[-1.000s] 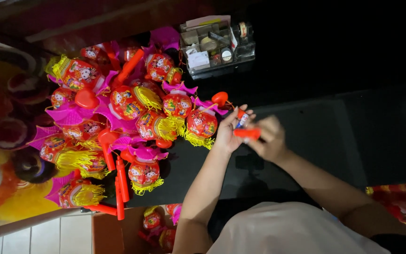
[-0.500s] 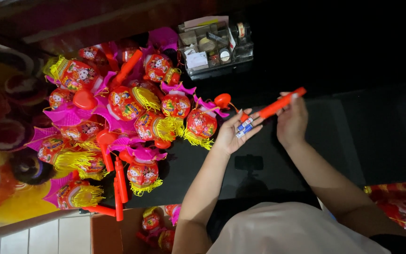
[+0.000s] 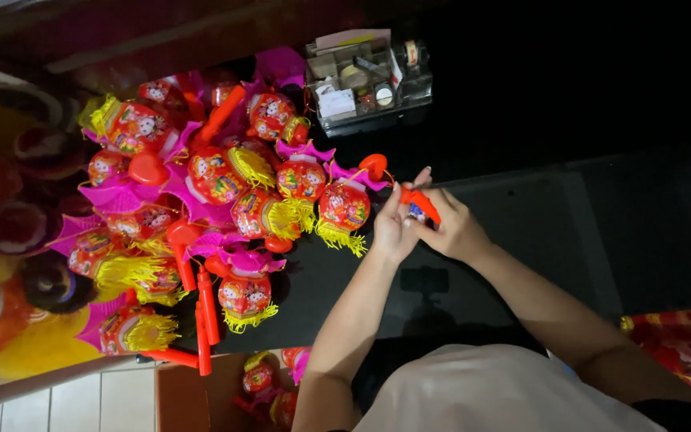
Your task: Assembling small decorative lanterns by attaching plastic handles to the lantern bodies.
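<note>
- Left hand [image 3: 393, 228] and right hand [image 3: 453, 228] brought together over the dark table [image 3: 537, 232], both curled round one red stick [image 3: 419, 204].
- Left fingers partly bent, thumb and fingertips pinching the stick's near end; right fingers closed over its other end. Something small and pale seen between the palms, too blurred to tell what.
- Stick held just above the table, close beside the nearest red lantern [image 3: 344, 206], with its yellow fringe [image 3: 337, 238] hanging toward the wrist.
- Surface: black and glossy, dimly lit, faint reflection under the forearms. Room dark beyond; pale floor tiles [image 3: 65, 404] at the lower edge.
- Heap of lanterns [image 3: 201, 208] spread across the far part of the table, red bodies, pink paper wings, yellow tassels; roughly a dozen, exact count not possible where overlapping.
- Loose red sticks [image 3: 204, 316] lying among the heap: about four counted.
- One clear plastic box [image 3: 365, 84] of small bits beside the heap.
- Cardboard carton [image 3: 193, 396] below the table edge, more lanterns inside.
- Red patterned cloth [image 3: 681, 348] near the right elbow.
</note>
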